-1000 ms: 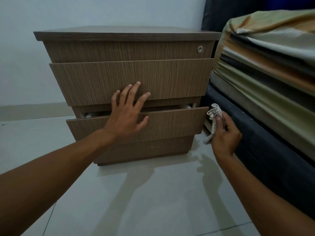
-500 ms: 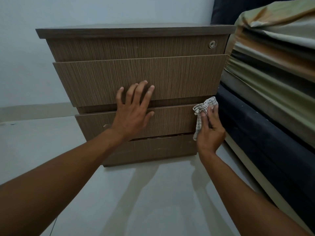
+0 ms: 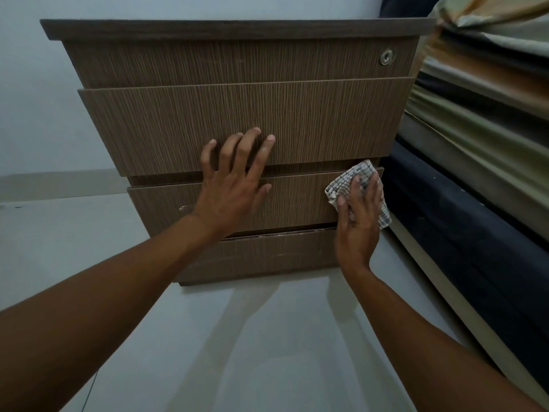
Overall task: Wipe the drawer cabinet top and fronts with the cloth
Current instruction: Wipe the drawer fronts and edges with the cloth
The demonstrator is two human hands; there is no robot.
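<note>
A brown wood-grain drawer cabinet stands on the floor in front of me, with a round lock at the top right. All drawers sit pushed in. My left hand lies flat with fingers spread across the middle and lower drawer fronts, holding nothing. My right hand presses a white checked cloth flat against the right end of the lower drawer front. Part of the cloth is hidden under the palm.
A bed with a dark blue base and striped green and orange bedding stands close against the cabinet's right side. Pale tiled floor lies below. A light wall is behind and to the left.
The lower drawer, pulled out a second ago, is now pushed in. My right hand came in from beside the bed and laid the cloth flat on the drawer front. The view has moved closer.
</note>
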